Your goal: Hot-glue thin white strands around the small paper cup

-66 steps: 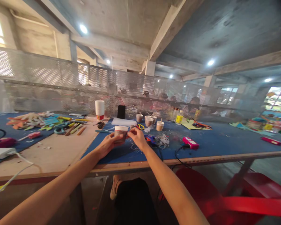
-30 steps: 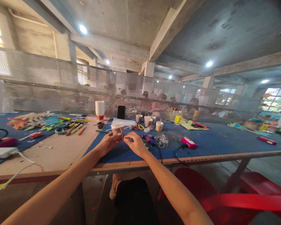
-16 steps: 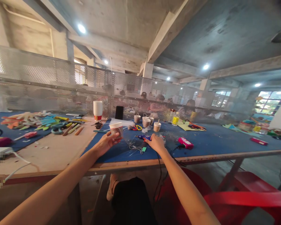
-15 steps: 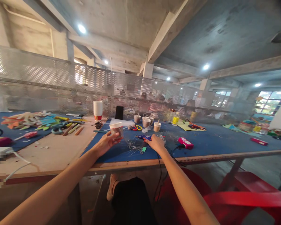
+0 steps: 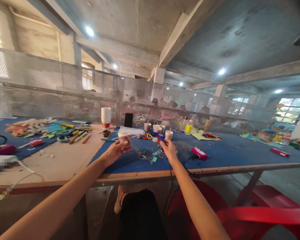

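Note:
My left hand (image 5: 117, 150) is closed around a paper cup (image 5: 125, 134), white inside with a printed outer side, held upright above the blue table mat (image 5: 222, 150). In my right hand (image 5: 169, 150) is a blue glue gun (image 5: 160, 137) with its body tilted up and away from me; a dark cord hangs below that hand. Just beyond the gun are several small paper cups (image 5: 157, 128) with looped handles, and one more cup (image 5: 168, 135) with a stick in it. Between my hands lies a tangle of grey wire (image 5: 146, 156) beside a small green piece (image 5: 154, 160). Yellow-handled scissors (image 5: 148, 136) lie behind it.
A cup stack (image 5: 105, 117), a black phone (image 5: 128, 120) and a yellow-labelled bottle (image 5: 188, 128) stand at the back, before a perforated metal screen (image 5: 95, 96). Gloves and tools (image 5: 35, 127) are heaped left. A pink box (image 5: 199, 153) lies right; red chairs (image 5: 255, 213) stand below.
My right hand has lifted the glue gun from lying nearly level by the wire to a tilted position nearer the back cups. My left hand keeps the cup in nearly the same place.

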### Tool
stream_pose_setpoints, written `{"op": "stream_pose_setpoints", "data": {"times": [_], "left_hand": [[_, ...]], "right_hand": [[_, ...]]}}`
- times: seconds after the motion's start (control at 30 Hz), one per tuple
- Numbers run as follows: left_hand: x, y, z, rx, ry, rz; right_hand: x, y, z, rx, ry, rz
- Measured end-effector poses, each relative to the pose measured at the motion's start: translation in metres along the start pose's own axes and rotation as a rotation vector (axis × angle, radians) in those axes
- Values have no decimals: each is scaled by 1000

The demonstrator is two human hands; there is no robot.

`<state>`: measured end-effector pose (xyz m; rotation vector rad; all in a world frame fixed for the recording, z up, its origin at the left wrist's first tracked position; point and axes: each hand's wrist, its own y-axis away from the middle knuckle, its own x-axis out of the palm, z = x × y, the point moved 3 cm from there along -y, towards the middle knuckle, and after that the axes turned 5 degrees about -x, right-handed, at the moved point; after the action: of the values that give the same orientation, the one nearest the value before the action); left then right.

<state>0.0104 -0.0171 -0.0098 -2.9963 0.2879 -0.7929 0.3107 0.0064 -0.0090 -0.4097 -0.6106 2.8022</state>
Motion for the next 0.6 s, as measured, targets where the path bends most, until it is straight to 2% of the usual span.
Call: {"op": "stream_pose_setpoints", "data": {"times": [0.1, 0.2, 0.4, 0.6], "left_hand": [[-1, 0, 1, -13, -5, -4], [-3, -1, 2, -11, -7, 15], [-3, -1, 2, -15, -32, 16], [0, 1, 1, -17, -46, 2]], "right_hand": [[14, 5, 9, 38, -425, 60], [31, 11, 18, 103, -668, 166], [60, 21, 34, 92, -729, 313], [70, 34, 51, 0, -744, 409]]}}
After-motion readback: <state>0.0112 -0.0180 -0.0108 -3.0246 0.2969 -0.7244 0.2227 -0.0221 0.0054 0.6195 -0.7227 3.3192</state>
